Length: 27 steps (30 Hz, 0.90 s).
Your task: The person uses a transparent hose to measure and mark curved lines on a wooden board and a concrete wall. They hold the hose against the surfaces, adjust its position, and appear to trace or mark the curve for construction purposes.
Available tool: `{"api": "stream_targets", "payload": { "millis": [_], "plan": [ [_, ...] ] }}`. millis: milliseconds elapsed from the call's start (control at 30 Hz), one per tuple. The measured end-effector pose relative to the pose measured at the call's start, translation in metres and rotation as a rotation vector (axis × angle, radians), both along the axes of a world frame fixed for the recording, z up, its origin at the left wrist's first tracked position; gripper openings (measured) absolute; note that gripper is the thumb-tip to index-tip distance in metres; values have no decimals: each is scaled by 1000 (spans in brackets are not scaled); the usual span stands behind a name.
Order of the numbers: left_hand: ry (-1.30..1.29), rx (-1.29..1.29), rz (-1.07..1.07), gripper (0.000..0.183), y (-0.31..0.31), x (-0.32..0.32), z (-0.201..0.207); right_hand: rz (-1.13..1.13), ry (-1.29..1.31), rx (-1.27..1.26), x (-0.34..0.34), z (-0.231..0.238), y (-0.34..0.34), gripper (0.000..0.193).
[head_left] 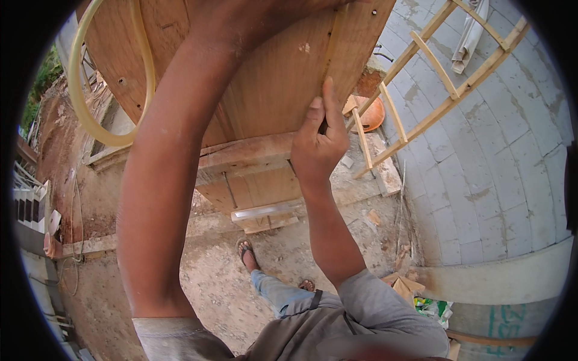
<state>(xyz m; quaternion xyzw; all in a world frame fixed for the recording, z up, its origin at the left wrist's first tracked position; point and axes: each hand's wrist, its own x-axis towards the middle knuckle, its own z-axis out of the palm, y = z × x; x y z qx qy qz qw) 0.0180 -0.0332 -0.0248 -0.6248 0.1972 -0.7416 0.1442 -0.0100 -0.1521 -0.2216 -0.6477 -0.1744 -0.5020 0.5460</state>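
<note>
A plywood panel (265, 90) stands in front of me, filling the upper middle. Against its right side, my right hand (319, 144) is closed with the index finger pointing up the board. From that fingertip a thin yellow measuring tape (331, 45) runs up the panel toward the top edge. My left arm reaches up across the panel. Only part of my left hand (289, 7) shows at the top edge, near the tape's upper end, and its fingers are mostly cut off.
A yellowish clear hose (75, 78) loops at the left. Below the panel are a wooden beam (253, 150) and a pale metal bar (265, 212). At the right, a wooden ladder (415, 129) leans by a grey block wall (481, 150), near an orange rounded object (374, 114).
</note>
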Motion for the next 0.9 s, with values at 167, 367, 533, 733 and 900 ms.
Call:
{"api": "stream_targets", "payload": {
  "millis": [167,367,533,733,900],
  "plan": [
    [185,-56,98,45,1,-12,-5,21,38,18,-3,-1,1,37],
    [98,-32,31,45,-1,-10,-2,16,43,8,-3,-1,0,38],
    [110,-39,-34,46,0,-4,-5,15,51,26,-1,-1,1,40],
    [20,21,40,46,4,2,0,51,161,13,-9,1,-2,36],
    [97,-15,8,49,2,-3,-4,61,140,21,-9,3,-3,36]
  ]
}}
